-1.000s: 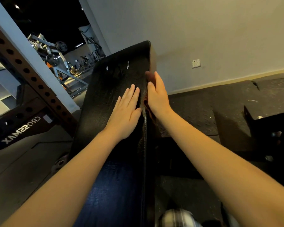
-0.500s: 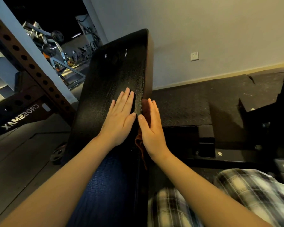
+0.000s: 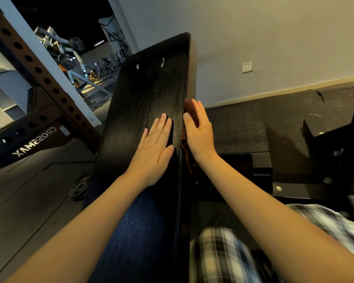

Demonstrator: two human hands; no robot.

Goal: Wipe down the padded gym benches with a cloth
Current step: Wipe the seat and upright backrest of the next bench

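Person seen from the elbows down. Left hand [image 3: 153,152] and right hand [image 3: 199,131] uncovered; left forearm [image 3: 94,217] and right forearm [image 3: 253,199] bare to the edge of view. Short thumbnail shows on the right hand. Legs in checked cloth [image 3: 219,256]: black, grey and white plaid, woven look, blurred on the nearer leg.

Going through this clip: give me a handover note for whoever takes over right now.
Left hand: flat, fingers straight, resting on top of the black padded bench.
Right hand: fingers straight, pressing the brown cloth against the bench's right side.
Done: cannot tell how much is wiped.
Left: probably the rest of this side; carry on along it.
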